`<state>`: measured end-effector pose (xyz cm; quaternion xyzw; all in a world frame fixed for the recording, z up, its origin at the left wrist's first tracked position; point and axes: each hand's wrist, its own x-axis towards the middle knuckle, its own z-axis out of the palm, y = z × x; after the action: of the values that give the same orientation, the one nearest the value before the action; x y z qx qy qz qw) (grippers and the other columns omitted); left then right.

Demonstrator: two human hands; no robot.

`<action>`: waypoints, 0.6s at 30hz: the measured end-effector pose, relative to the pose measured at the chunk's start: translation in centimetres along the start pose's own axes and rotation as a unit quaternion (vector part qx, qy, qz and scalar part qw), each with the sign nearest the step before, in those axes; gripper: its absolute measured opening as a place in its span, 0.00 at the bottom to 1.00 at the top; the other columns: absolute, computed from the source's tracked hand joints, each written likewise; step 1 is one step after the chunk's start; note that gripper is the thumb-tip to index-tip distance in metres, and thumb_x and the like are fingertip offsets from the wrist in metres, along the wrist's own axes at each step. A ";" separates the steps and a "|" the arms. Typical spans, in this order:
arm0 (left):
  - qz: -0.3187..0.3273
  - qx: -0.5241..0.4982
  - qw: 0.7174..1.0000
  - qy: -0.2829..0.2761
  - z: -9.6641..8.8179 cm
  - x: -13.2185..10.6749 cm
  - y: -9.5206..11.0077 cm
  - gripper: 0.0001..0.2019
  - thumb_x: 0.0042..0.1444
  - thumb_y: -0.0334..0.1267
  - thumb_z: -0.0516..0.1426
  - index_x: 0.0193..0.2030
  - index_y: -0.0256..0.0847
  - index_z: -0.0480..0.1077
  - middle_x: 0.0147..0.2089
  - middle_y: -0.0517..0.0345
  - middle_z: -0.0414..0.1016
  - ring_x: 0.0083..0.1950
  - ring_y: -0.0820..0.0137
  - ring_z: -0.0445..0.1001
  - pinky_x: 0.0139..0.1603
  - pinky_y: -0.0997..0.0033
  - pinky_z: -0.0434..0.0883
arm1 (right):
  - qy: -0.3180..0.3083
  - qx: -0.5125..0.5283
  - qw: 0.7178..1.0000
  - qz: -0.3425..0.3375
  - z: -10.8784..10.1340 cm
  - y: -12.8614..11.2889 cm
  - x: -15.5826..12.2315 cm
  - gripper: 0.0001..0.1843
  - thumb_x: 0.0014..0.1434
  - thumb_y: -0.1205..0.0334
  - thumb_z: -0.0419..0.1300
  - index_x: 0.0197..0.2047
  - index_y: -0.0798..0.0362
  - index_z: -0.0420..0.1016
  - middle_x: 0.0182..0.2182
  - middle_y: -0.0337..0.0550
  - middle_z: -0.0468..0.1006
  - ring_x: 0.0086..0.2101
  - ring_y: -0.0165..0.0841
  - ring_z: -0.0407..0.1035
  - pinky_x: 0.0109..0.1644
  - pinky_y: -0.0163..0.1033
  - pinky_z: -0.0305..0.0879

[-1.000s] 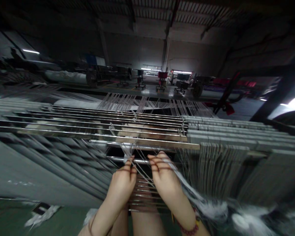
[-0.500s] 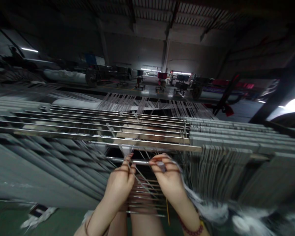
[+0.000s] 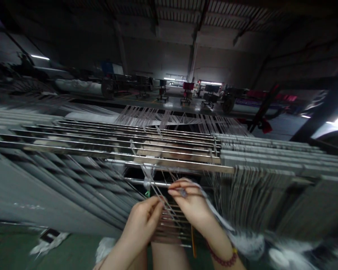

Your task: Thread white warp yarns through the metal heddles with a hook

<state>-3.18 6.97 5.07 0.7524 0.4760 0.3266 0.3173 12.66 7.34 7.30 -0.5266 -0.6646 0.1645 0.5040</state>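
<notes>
My left hand [image 3: 146, 215] is closed in a pinch, its fingertips against thin slanting heddle wires [image 3: 158, 190] below the crossbar. Higher and to the right, my right hand [image 3: 190, 200] has thumb and forefinger pressed together near the end of a metal rod [image 3: 135, 180]. A small grey piece [image 3: 183, 192] shows under its curled fingers; what they pinch is too small to make out. White yarn [image 3: 214, 210] runs past that hand to the lower right. A white knotted bundle with a green tip [image 3: 147, 184] hangs on the rod, left of my hands.
Long metal heddle bars [image 3: 115, 144] span the loom frame in front of me. Dense grey heddles [image 3: 259, 198] are packed to the right, with more at the left. Warp threads [image 3: 141, 114] stretch behind. Loose white yarn [image 3: 250, 243] lies lower right. An orange-yellow stick [image 3: 193, 242] hangs below.
My left hand has moved down and to the right, away from the rod, uncovering the knotted bundle with the green tip. My right hand stays near the rod, shifted slightly.
</notes>
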 end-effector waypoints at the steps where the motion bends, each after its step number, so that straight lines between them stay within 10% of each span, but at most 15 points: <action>1: -0.018 0.022 0.999 0.026 0.1 0.2 -0.7 0.16 0.59 0.39 0.47 0.45 0.37 0.72 0.28 0.54 0.77 0.31 0.64 0.76 0.33 0.70 0.71 | 0.019 0.009 1.000 0.001 -0.4 -0.2 -0.3 0.04 0.54 0.67 0.60 0.30 0.52 0.77 0.32 0.42 0.79 0.36 0.34 0.74 0.44 0.38 0.70; 5: -0.091 0.098 0.985 0.110 0.7 1.7 -2.6 0.23 0.57 0.36 0.47 0.59 0.30 0.62 0.29 0.46 0.77 0.33 0.55 0.77 0.35 0.60 0.70 | 0.073 0.039 0.997 0.005 -2.6 -1.4 -2.3 0.06 0.57 0.65 0.59 0.36 0.50 0.77 0.34 0.40 0.78 0.41 0.33 0.71 0.51 0.39 0.64; 11: -0.088 -0.089 0.992 0.003 1.0 3.1 -1.1 0.21 0.60 0.44 0.48 0.55 0.34 0.63 0.21 0.62 0.71 0.16 0.70 0.69 0.17 0.74 0.65 | -0.018 0.031 0.999 0.038 -4.6 -3.2 -3.8 0.08 0.57 0.70 0.59 0.35 0.50 0.79 0.31 0.38 0.78 0.36 0.31 0.72 0.42 0.32 0.66; 15: 0.006 -0.128 0.989 0.072 -0.3 0.5 0.7 0.12 0.60 0.41 0.50 0.41 0.38 0.70 0.33 0.54 0.73 0.31 0.69 0.74 0.29 0.74 0.69 | -0.095 0.032 0.994 0.046 -4.1 -3.3 -2.8 0.11 0.56 0.74 0.59 0.36 0.51 0.80 0.30 0.38 0.78 0.36 0.31 0.71 0.43 0.33 0.65; 18: 0.117 -0.091 0.989 0.020 -0.9 -1.8 1.6 0.08 0.60 0.34 0.52 0.39 0.42 0.72 0.38 0.55 0.72 0.42 0.68 0.72 0.42 0.72 0.68 | -0.160 0.038 0.986 0.041 -3.2 -3.1 -2.1 0.12 0.56 0.75 0.58 0.34 0.51 0.80 0.30 0.37 0.77 0.35 0.30 0.71 0.42 0.32 0.64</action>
<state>-3.65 4.94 6.47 0.7645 0.3586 0.4183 0.3346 13.59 3.33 10.05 -0.5004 -0.7079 0.2920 0.4039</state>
